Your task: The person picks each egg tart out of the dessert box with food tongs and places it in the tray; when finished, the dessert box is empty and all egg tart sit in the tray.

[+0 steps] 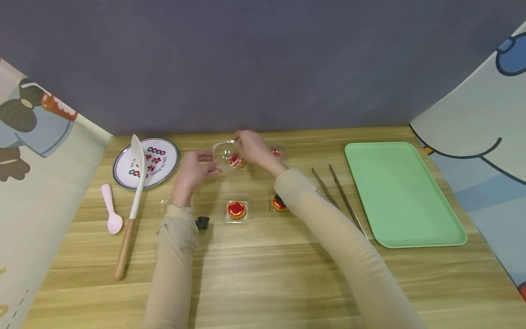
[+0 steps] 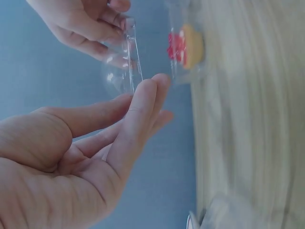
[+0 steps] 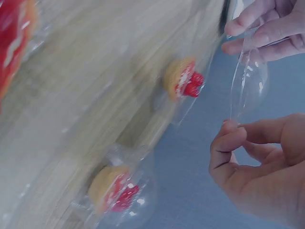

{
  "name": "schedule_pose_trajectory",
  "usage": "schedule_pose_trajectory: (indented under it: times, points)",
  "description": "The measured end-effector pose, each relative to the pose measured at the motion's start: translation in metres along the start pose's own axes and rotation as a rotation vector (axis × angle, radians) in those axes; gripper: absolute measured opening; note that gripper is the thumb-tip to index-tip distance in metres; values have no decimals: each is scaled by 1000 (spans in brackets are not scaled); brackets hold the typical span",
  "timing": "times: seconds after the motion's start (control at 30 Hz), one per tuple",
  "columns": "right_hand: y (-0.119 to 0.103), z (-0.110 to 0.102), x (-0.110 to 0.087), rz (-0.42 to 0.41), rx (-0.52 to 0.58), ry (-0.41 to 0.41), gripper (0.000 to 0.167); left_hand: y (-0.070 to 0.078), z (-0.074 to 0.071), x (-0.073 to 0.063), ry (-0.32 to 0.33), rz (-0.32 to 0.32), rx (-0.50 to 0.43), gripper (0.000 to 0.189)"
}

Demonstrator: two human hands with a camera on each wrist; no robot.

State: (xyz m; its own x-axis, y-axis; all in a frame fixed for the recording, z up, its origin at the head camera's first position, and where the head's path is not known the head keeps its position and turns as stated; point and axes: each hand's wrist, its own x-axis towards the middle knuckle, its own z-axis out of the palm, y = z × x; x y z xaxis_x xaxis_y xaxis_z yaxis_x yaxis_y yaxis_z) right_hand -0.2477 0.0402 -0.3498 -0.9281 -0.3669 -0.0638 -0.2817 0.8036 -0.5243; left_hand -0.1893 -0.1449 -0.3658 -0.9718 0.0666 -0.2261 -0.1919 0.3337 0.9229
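Note:
Both hands hold a clear domed plastic lid [image 1: 225, 154] above a small tart with red topping [image 1: 237, 161] at the back of the table. My right hand [image 1: 256, 148] pinches one edge of the lid between thumb and forefinger. At the opposite edge, the left hand [image 1: 195, 172] has it between thumb and straightened fingers. In the left wrist view the lid [image 2: 134, 57] stands apart from the tart [image 2: 187, 46], which sits in a clear base. A domed cover encloses another tart [image 3: 114, 191] close by in the right wrist view.
A red tart [image 1: 236, 209] in a clear tray lies nearer the front. Left are a patterned plate [image 1: 164, 164], a long-handled spatula [image 1: 135, 201] and a pink spoon [image 1: 113, 219]. Metal tongs [image 1: 347, 198] and a green tray [image 1: 407, 196] lie right. A small black object [image 1: 202, 223] is by the left sleeve.

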Motion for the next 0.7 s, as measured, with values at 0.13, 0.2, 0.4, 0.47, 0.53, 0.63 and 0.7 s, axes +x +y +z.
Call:
schedule_pose_trajectory:
  times: [0.13, 0.2, 0.4, 0.47, 0.53, 0.63, 0.7]
  points:
    - [-9, 0, 0, -62, 45, 5, 40, 1, -10, -6, 51, 36, 2, 41]
    - [-12, 0, 0, -91, 91, 12, 39, 1, -14, -9, 82, 57, 7, 40]
    - [-21, 0, 0, -128, 258, 50, 37, 1, -23, -14, 208, 148, 3, 37]
    - [-24, 0, 0, -121, 330, 56, 35, 0, -25, -15, 243, 181, -15, 36]
    - [-26, 1, 0, -106, 416, 56, 34, -1, -26, -16, 271, 203, -53, 34]
    - [-32, 2, 0, -88, 537, 64, 32, -2, -30, -18, 312, 216, -88, 32]
    - [-36, 3, 1, -86, 611, 72, 30, -3, -34, -18, 337, 224, -101, 31]
